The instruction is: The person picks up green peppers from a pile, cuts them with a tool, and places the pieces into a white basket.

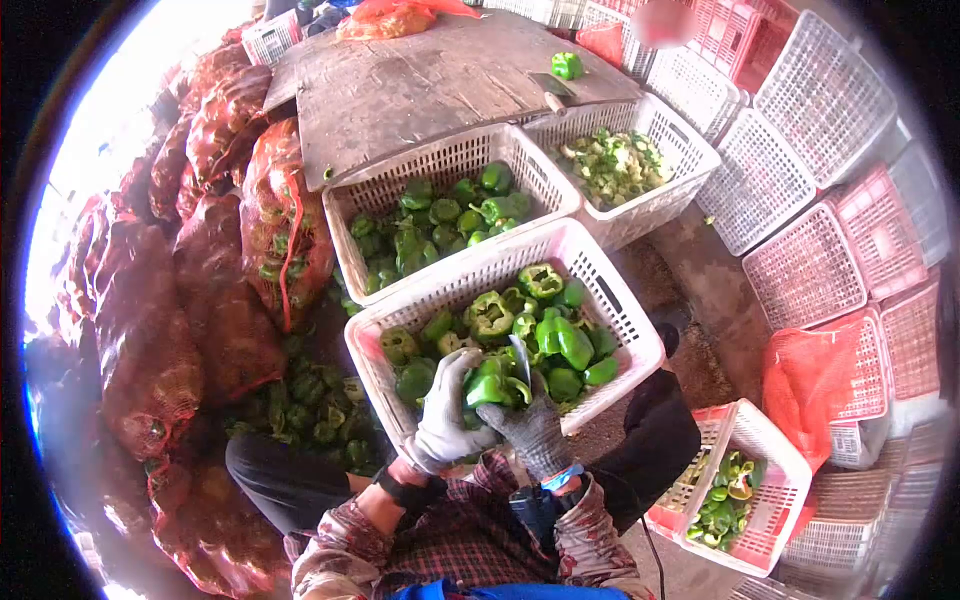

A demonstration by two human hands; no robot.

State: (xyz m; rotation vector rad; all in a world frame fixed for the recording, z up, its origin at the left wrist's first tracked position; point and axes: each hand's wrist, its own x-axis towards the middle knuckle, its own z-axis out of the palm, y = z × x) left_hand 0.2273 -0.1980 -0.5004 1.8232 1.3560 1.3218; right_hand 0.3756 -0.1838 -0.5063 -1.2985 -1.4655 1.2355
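My left hand [450, 415], in a white glove, is closed around a green bell pepper [488, 384] with a curved stem. My right hand [533, 432], in a dark grey glove, grips a knife [520, 355]. Its blade points up beside the pepper, and the handle is hidden in my fingers. Both hands are over the near rim of a white plastic crate [625, 365]. Inside that crate lie several green peppers [565, 342], and some are cut open, such as the hollow pepper [490, 315].
Behind stands a crate [345, 225] of whole peppers, beside a crate [690, 165] of pepper cores. A wooden board [420, 85] holds a cleaver [550, 88] and one pepper [567, 66]. Mesh sacks [140, 320] pile up at left; stacked crates [805, 260] and a small crate [790, 480] are at right.
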